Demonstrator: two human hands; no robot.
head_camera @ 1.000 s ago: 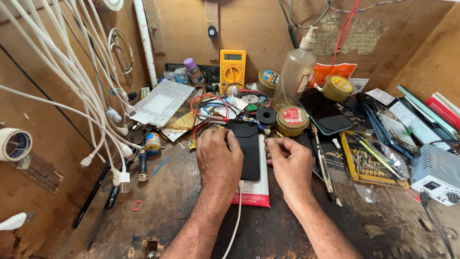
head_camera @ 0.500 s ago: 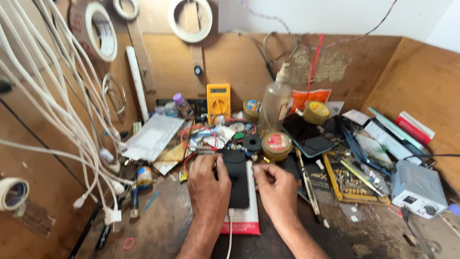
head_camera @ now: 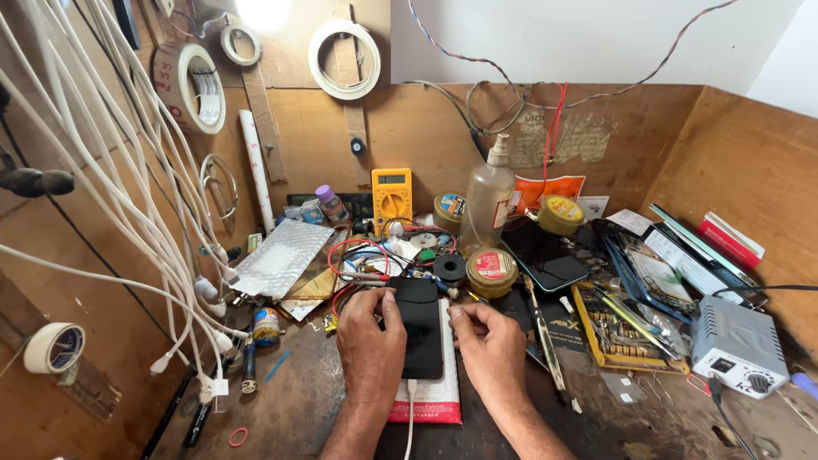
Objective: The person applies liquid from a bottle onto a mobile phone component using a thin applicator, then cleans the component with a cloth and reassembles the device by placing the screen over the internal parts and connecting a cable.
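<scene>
The dark phone lies flat on a red-and-white pad at the desk's near middle, long axis running away from the person, a white cable plugged into its near end; the left hand rests on its left edge, thumb over the top corner, grip loosely curled on the phone; the right hand sits just beside the right edge, fingers pinched, seemingly empty; both equally near; clutter crowds the far end, open room lies nearer.
</scene>
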